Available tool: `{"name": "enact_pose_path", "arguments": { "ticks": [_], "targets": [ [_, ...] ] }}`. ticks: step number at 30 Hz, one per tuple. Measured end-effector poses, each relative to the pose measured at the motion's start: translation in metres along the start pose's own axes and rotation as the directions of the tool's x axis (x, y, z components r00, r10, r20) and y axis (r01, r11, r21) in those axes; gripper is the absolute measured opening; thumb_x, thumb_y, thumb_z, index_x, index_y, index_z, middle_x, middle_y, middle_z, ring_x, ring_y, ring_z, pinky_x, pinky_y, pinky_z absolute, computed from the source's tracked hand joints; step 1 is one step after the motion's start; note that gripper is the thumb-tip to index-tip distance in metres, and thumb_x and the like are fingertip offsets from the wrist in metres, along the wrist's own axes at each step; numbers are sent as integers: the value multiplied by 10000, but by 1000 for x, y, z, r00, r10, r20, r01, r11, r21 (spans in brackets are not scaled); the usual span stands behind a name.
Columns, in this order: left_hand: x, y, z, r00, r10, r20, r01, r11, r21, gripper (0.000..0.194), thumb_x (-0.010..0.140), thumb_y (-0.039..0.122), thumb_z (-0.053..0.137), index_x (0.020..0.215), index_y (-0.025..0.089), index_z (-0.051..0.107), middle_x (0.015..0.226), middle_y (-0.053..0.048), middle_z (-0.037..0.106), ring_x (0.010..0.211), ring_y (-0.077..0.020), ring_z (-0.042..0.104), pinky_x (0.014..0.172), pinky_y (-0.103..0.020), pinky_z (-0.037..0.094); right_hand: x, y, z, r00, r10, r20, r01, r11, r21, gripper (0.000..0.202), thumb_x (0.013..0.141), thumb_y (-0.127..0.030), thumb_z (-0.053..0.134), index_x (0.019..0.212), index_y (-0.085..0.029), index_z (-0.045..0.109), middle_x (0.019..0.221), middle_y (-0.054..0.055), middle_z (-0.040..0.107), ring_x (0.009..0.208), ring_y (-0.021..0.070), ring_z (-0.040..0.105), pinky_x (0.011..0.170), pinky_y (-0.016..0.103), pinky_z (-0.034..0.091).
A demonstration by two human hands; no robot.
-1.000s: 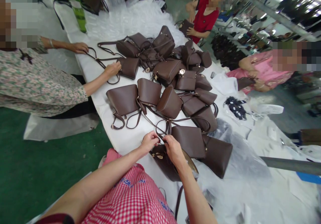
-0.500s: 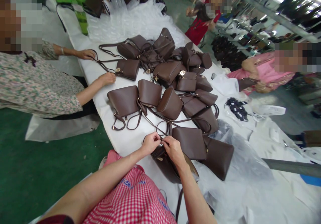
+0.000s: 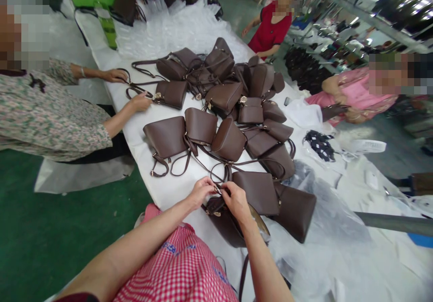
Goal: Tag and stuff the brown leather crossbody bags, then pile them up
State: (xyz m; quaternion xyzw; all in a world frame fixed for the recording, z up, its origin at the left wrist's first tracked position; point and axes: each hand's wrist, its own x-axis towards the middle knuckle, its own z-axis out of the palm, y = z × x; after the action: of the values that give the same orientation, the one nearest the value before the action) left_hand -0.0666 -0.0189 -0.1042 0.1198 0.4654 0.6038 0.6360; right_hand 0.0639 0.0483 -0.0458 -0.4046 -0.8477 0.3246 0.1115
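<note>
Directly before me a dark brown handbag [image 3: 225, 229] rests on the white table, its mouth open on the right with a light lining and some clear plastic showing. My left hand [image 3: 203, 191] pinches a thin dark strap [image 3: 218, 188] above the bag's left end. My right hand [image 3: 236, 199] closes on the same strap from the other side, fingertips nearly meeting the left ones. Part of the bag is hidden under my right forearm. Just beyond my hands lies another brown handbag [image 3: 255, 191], with a further one [image 3: 296, 209] to its right.
Many brown handbags [image 3: 225, 96] with tangled straps cover the middle of the white table [image 3: 162, 187]. At left a co-worker's hands [image 3: 140, 102] handle a bag strap. Clear plastic bags [image 3: 165, 31] are heaped at the far end. Two other people stand across the table.
My hands have shifted slightly, still on the strap, and the bag's top edge shows more. The co-worker at left has drawn one hand back toward the strap. The person in red has straightened up.
</note>
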Motion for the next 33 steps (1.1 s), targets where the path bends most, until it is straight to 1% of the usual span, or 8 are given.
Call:
{"name": "enact_pose_path", "arguments": {
  "ticks": [4,9,15,21,24,27,30,33],
  "targets": [
    [-3,2,0,994,-88,72,102,966,-237,158,594,170,592,715,181,492,678,13,609,640,-132,595,689,-293,486,-6,-4,-18,988,-21,155,-7,984,179,141,807,-199,485,910,-191,581,864,22,633,788,158,589,738,268,469],
    [0,1,-5,985,-150,89,173,904,-391,145,575,130,561,693,183,494,637,20,583,643,-138,587,696,-289,475,-18,-6,-25,939,-156,307,75,963,258,435,684,-94,538,1103,-203,574,1307,99,492,1197,224,480,991,361,401],
    [4,-2,-6,979,-189,74,200,854,-480,133,572,114,525,664,189,466,559,44,443,545,-111,478,606,-261,408,-11,-5,-13,989,18,147,-59,959,278,122,849,-261,505,853,-200,610,955,62,644,899,191,599,862,336,484],
    [3,7,-4,971,-190,146,239,802,-547,132,557,87,504,646,181,476,518,62,294,479,-92,379,580,-261,391,1,0,-6,901,405,154,-406,666,626,238,743,-426,615,781,-206,531,725,-20,554,657,144,544,560,271,560],
    [2,12,-3,966,-179,188,257,751,-608,145,572,62,504,667,172,504,523,54,341,498,-90,411,616,-267,435,4,-4,-8,863,443,244,-469,519,715,295,680,-382,686,872,-207,546,775,-16,577,697,144,566,541,250,563],
    [4,13,-6,964,-165,208,263,700,-664,216,579,-2,502,721,157,539,667,17,537,485,-50,407,535,-192,420,5,-10,-10,876,408,257,-439,456,774,316,702,-396,693,906,-206,547,827,-11,584,738,132,575,610,248,572],
    [6,10,-12,966,-187,179,259,704,-661,305,592,-76,509,790,151,560,1036,-40,634,535,-20,475,430,-115,351,6,-16,-8,895,401,197,-395,504,768,303,769,-480,622,866,-205,537,785,-19,554,706,129,564,592,246,565],
    [8,3,-16,962,-254,105,261,722,-641,323,636,-103,560,829,156,569,1058,-37,635,642,-37,586,433,-73,382,9,-21,-6,936,330,125,-344,773,533,261,849,-461,509,842,-203,545,696,-16,548,601,132,544,473,209,490]
  ]
}}
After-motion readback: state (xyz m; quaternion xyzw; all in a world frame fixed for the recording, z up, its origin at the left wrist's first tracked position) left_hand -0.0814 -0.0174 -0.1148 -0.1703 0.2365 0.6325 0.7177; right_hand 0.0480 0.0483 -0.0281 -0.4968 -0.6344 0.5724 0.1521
